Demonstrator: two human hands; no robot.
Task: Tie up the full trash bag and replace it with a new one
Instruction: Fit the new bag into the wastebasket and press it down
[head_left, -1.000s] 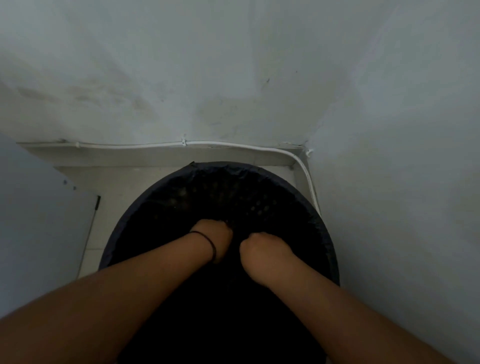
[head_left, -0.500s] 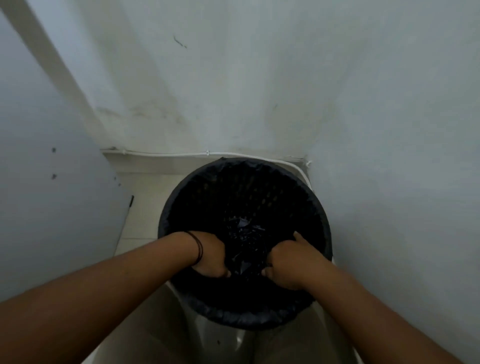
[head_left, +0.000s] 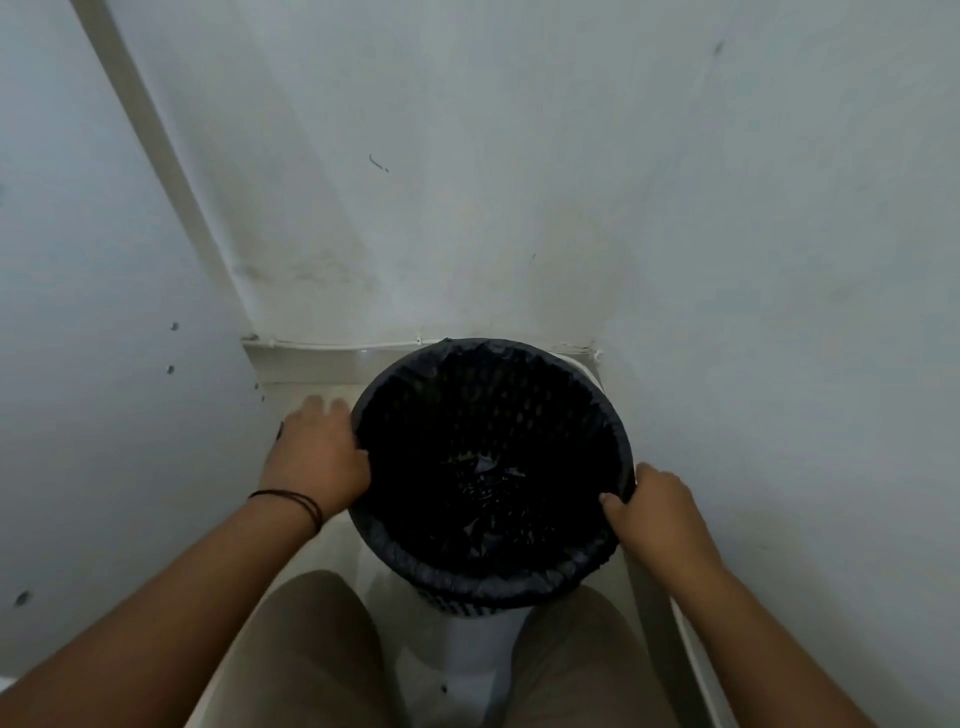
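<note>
Head view: black bin (head_left: 493, 597) sits in the wall corner (head_left: 597, 353), standing on the pale floor (head_left: 311, 400) between the person's knees. The fresh black trash bag (head_left: 483, 478) already lines it, mouth folded out over the bin rim all the way round, bag bottom crumpled at the bin's centre. No full bag in frame.

Step, my read: tail end of fitting the new liner, seating the fold on the rim. Tie-up part looks done, though that can't be confirmed from here.

Left hand (head_left: 317, 457): at the bin's left rim, palm down, fingers spread and fairly straight on the outside, thumb against the rim edge. Blurred; I read it as pressing or touching, not clenched. Dark band (head_left: 298, 501) on that wrist.

Right hand (head_left: 649, 499): at the bin's right rim, fingers curled over the folded bag edge, thumb on the inner side. Gripping bag and rim together.

Both forearms reach in from below the bin, roughly symmetric.

Next move likely calls for: tug the fold down evenly on both sides, check the near rim where the plastic bunches, then let go.
</note>
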